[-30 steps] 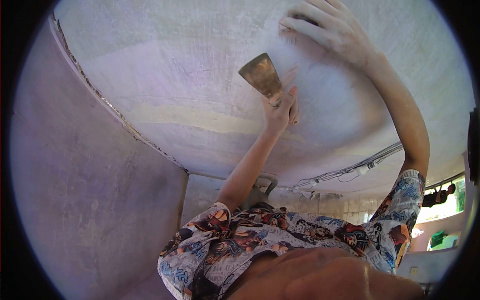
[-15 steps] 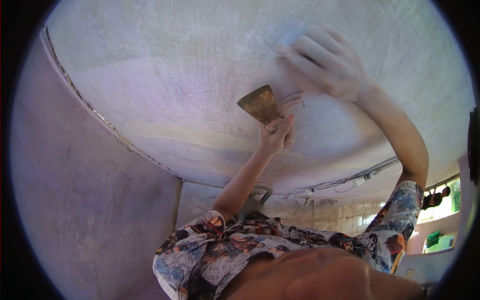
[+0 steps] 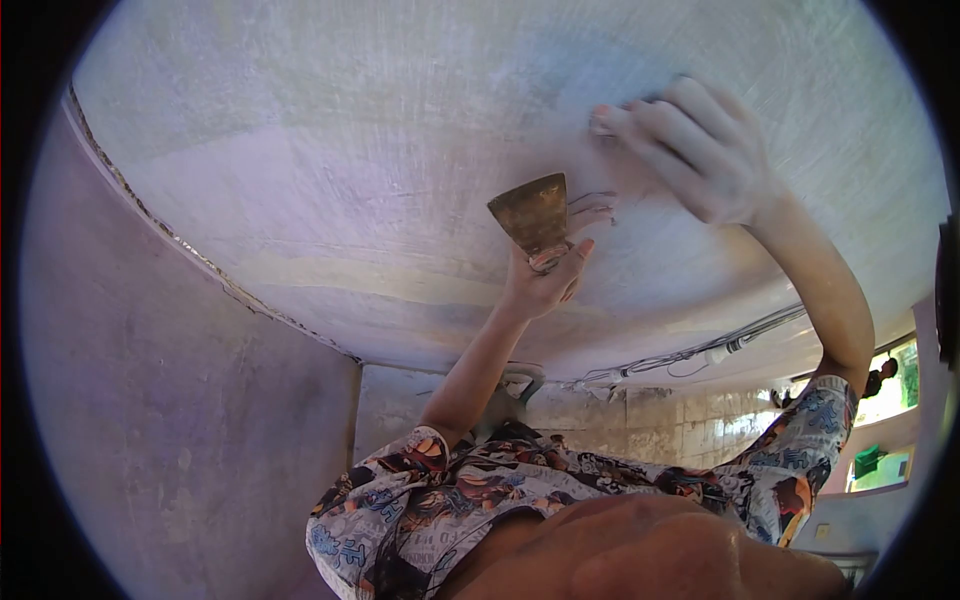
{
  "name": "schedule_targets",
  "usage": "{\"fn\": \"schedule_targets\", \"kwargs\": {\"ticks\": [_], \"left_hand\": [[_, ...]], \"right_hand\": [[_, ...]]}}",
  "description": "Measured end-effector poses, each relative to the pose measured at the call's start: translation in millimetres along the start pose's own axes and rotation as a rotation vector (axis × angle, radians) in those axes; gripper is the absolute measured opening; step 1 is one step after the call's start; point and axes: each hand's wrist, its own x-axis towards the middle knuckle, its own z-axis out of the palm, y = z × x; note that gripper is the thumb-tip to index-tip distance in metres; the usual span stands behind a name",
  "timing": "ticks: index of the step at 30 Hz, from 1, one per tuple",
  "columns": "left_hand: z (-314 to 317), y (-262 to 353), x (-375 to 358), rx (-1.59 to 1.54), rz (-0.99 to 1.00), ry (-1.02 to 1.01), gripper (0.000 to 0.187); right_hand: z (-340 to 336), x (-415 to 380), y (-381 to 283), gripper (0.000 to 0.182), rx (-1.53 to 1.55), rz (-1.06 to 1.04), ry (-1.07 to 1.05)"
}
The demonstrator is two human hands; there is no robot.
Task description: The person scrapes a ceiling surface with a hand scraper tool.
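Observation:
My left hand (image 3: 545,283) grips a putty knife, whose wide, worn, brownish blade (image 3: 533,214) points up. The thumb lies along the right side of the knife, and some fingertips show beyond the blade against the pale plastered surface (image 3: 330,190). Its handle is hidden in the palm. Higher up and to the right, my right hand (image 3: 700,150) is at the same surface with curled fingers, blurred by motion. A dark bit shows by its fingertips, but what the fingers hold, if anything, cannot be made out.
A cracked, rough-edged seam (image 3: 180,240) divides the plastered surface from a purplish wall (image 3: 200,410) at left. Cables (image 3: 700,352) with white fittings run below the right arm. A window (image 3: 895,385) with a person's dark figure is at far right, above a green item (image 3: 868,460).
My right hand has moved to the right and slightly down across the surface. The putty knife has turned a little more upright, with my left hand shifted slightly.

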Motion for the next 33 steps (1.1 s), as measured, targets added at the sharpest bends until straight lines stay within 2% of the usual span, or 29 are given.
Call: {"fn": "schedule_targets", "kwargs": {"ticks": [3,4,5,6,7,9,12,13,15,17,19,21,22,24,25,27,28,30,33], "left_hand": [[7,-3,1,0.032,-0.076,0.046,0.02],[3,-13,-4,-0.038,0.046,0.036,0.021],[-1,-22,-4,-0.115,0.176,0.029,0.022],[0,-21,-4,-0.125,0.18,0.028,0.022],[-3,-16,-5,-0.12,0.238,0.111,0.021],[-21,3,-1,-0.097,0.362,0.277,0.026],[-33,34,8,-0.129,0.411,0.241,0.029],[-34,43,9,-0.081,0.361,0.268,0.031],[-34,57,12,-0.038,0.309,0.293,0.033],[-35,65,16,0.117,0.224,0.444,0.032],[-42,62,16,0.084,0.24,0.465,0.032],[-46,59,16,0.045,0.256,0.476,0.031],[-45,56,18,0.053,0.283,0.456,0.031],[-44,57,16,0.064,0.298,0.436,0.031],[-45,57,17,0.073,0.29,0.46,0.032],[-43,56,19,0.081,0.279,0.48,0.032],[-43,58,21,0.105,0.282,0.476,0.033],[-44,61,18,0.134,0.277,0.478,0.034],[-41,61,21,0.14,0.289,0.449,0.034]], "right_hand": [[-7,-7,-1,0.041,-0.054,0.054,-0.031],[0,0,-4,0.041,-0.055,0.057,-0.034],[17,17,-5,0.025,0.043,0.124,-0.02],[23,25,-7,0.011,0.14,0.193,-0.009],[19,22,-6,0.011,0.135,0.192,-0.012],[10,12,0,0.014,-0.038,0.059,0.013],[-12,-12,3,0.01,-0.097,0.124,-0.062],[-1,-3,1,0.01,-0.096,0.122,-0.06],[28,22,-6,0.009,0.114,0.206,0.09],[25,20,-5,0.009,0.128,0.196,0.065],[13,13,1,0.009,0.143,0.179,0.057],[-14,-5,6,0.012,-0.109,0.078,-0.064],[-8,-3,7,0.012,-0.112,0.078,-0.056],[9,9,3,0.01,-0.055,0.074,0.071],[13,17,-2,0.01,-0.056,0.076,0.063],[20,29,-7,0.011,0.138,0.258,-0.031],[15,20,-2,0.011,0.135,0.257,-0.025],[-2,0,5,0.011,-0.103,0.07,0.03],[-2,3,5,0.011,-0.088,0.1,0.028]]}}
